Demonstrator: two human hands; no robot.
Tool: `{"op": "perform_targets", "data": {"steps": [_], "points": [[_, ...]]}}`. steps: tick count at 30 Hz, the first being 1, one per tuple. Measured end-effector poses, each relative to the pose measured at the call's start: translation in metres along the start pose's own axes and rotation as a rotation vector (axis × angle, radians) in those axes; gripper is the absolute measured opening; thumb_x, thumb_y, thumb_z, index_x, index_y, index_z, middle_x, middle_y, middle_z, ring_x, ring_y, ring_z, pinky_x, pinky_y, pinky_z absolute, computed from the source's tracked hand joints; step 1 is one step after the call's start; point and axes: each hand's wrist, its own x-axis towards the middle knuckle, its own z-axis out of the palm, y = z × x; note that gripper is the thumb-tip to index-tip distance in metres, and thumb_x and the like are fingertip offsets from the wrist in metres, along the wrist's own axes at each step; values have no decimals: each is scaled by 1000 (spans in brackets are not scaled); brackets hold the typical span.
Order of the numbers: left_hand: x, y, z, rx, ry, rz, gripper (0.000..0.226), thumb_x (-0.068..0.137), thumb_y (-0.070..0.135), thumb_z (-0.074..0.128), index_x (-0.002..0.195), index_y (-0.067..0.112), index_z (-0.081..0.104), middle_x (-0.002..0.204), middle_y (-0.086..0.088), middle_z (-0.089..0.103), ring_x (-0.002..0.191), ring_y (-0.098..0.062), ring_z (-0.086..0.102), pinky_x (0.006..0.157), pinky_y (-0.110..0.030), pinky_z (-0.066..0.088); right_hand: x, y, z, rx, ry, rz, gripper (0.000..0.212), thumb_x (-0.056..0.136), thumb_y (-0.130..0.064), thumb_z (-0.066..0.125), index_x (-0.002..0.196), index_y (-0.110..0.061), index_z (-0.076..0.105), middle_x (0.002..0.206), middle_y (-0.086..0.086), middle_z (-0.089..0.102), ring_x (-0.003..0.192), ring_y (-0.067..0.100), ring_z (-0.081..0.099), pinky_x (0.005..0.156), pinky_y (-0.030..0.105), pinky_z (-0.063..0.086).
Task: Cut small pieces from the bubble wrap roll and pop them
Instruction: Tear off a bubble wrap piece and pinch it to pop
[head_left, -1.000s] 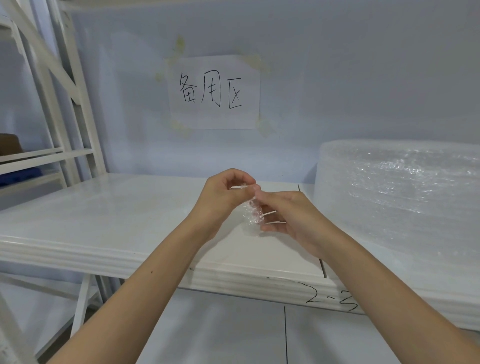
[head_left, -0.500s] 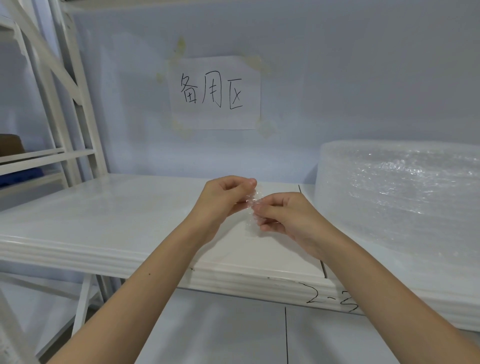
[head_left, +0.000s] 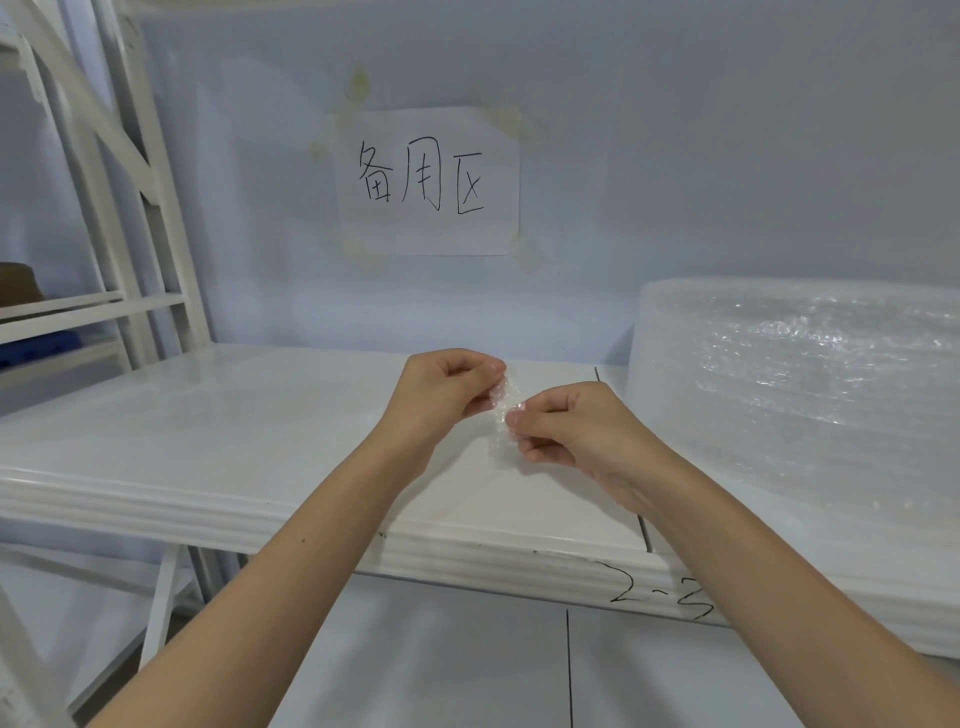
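A small clear piece of bubble wrap (head_left: 504, 400) hangs between my two hands above the white shelf (head_left: 218, 431). My left hand (head_left: 441, 395) pinches its upper edge between thumb and forefinger. My right hand (head_left: 566, 428) pinches its lower right side, fingers curled in. The piece is partly hidden by my fingertips. The big bubble wrap roll (head_left: 800, 405) lies on the shelf to the right, apart from both hands. No cutting tool is in view.
A taped paper sign (head_left: 428, 182) with handwriting hangs on the blue wall behind. White rack uprights (head_left: 124, 171) stand at the left, with a lower shelf beyond. The shelf's front lip carries a handwritten mark (head_left: 660, 592).
Both hands have shifted slightly along the piece: the left now grips higher, the right lower and further right. The piece is stretched more upright between them.
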Motion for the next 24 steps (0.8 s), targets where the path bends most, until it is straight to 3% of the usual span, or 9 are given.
{"op": "perform_targets", "data": {"steps": [6, 9, 12, 17, 24], "points": [[-2, 3, -4, -34, -142, -86, 21, 89, 26, 71, 98, 7, 74, 91, -7, 71, 79, -16, 68, 77, -22, 55, 0, 1, -2, -21, 39, -7, 11, 81, -5, 72, 83, 5, 72, 66, 8, 66, 57, 15, 60, 63, 21, 57], [-2, 3, -5, -18, -140, -73, 16, 87, 14, 73, 98, 2, 72, 86, -10, 70, 77, -17, 67, 83, -26, 57, -1, 1, -1, -20, 20, 3, 6, 82, -5, 72, 80, 1, 73, 66, 7, 67, 58, 15, 60, 64, 23, 58], [-1, 4, -6, -13, -97, -53, 8, 85, 3, 73, 92, 4, 71, 86, -11, 70, 77, -16, 67, 79, -23, 58, -1, 2, 1, -7, -6, 20, 8, 81, -7, 73, 80, 1, 72, 68, 8, 67, 59, 16, 60, 64, 25, 57], [2, 3, -8, -9, -74, -85, 20, 81, 5, 77, 98, 7, 67, 85, -10, 74, 76, -17, 69, 81, -26, 58, -1, 4, 1, -16, -8, 38, 13, 81, -8, 75, 83, 4, 72, 69, 9, 66, 61, 19, 59, 69, 29, 57], [5, 1, -14, 36, -95, -95, 13, 82, 9, 77, 91, 5, 68, 85, -9, 74, 77, -14, 69, 75, -20, 57, 0, 5, 3, -43, 1, 47, 10, 80, -9, 75, 76, -1, 71, 64, 9, 64, 57, 21, 57, 74, 33, 59]]}}
